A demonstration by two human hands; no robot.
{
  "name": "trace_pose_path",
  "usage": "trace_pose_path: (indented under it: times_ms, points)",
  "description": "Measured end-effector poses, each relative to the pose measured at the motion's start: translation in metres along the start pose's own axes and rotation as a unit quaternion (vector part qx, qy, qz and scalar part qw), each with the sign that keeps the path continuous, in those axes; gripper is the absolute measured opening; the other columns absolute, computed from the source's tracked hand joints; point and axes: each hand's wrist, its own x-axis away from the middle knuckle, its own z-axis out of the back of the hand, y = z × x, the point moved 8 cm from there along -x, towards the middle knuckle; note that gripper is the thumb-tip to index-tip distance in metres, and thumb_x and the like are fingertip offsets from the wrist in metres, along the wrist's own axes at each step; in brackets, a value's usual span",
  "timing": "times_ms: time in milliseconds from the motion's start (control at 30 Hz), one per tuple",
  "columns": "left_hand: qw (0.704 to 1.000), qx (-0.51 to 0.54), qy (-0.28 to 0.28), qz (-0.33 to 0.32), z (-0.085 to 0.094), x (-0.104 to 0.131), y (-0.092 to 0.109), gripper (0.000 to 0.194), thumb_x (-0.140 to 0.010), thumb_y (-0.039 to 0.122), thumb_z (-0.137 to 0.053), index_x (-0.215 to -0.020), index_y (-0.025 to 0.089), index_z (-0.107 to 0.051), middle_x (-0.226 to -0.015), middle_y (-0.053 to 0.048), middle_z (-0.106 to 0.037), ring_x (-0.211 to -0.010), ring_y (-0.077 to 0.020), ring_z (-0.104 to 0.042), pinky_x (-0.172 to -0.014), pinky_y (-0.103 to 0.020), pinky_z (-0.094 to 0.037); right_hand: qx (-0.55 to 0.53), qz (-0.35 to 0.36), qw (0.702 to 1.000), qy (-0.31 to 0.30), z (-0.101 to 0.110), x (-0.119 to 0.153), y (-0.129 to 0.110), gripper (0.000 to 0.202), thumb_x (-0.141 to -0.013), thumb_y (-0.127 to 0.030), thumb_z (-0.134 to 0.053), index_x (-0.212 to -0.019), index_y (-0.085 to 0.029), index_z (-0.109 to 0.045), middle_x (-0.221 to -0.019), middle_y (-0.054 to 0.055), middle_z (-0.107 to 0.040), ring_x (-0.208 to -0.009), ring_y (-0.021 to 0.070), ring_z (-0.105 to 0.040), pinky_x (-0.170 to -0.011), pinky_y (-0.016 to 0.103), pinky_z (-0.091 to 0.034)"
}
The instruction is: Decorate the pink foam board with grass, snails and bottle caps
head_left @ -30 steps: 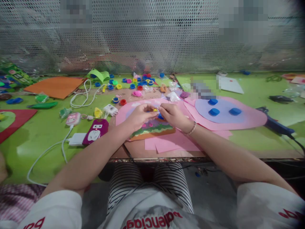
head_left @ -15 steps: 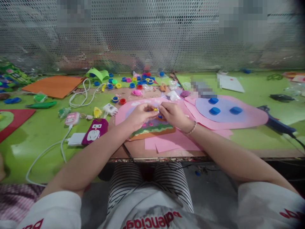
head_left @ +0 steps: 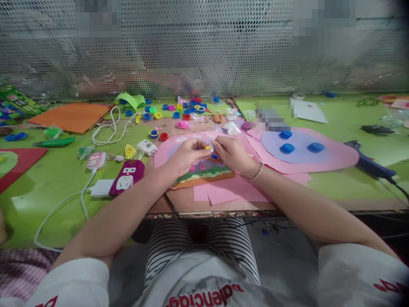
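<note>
Left hand and right hand (fingertips meeting) pinch small yellow piece.

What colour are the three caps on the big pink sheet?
Blue: the three caps show best in the head view.

Single head-worn view, forward and down, close over table.

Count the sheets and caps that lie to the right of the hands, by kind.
Blue caps on the lilac sheet: 3
Lilac sheet: 1
Big pink sheet under it: 1
White sheet behind them: 1
Total: 6
</note>
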Motion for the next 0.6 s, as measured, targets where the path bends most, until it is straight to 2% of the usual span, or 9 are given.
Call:
trace_pose_path:
  times_ms: [267, 600]
  points:
    - [1.000, -0.002, -0.008, -0.002, 0.0002, -0.0010, -0.0008, 0.025, -0.060, 0.005, -0.073, -0.073, 0.013, -0.053, -0.070, 0.001, -0.059, -0.071, -0.0114, -0.062, -0.081, -0.033, -0.048, -0.006, 0.005, 1.000, -0.007, -0.0008, 0.0010, -0.0017, 0.033, -0.093, -0.033, -0.036, -0.062, -0.021, -0.037, -0.057, 0.000, -0.046, -0.056, 0.0129, -0.045, -0.057, 0.027, -0.034]
    - [1.000, -0.009, -0.020, -0.007, -0.0026, -0.0007, -0.0003, 0.023, -0.061, 0.005, -0.073, -0.074, 0.012, -0.055, -0.070, 0.001, -0.058, -0.071, -0.0103, -0.062, -0.080, -0.032, -0.049, -0.028, -0.013, 0.999, -0.017, -0.0045, 0.0021, 0.0016, 0.036, -0.094, -0.039, -0.035, -0.063, -0.021, -0.037, -0.055, 0.000, -0.048, -0.056, 0.0136, -0.046, -0.056, 0.027, -0.034]
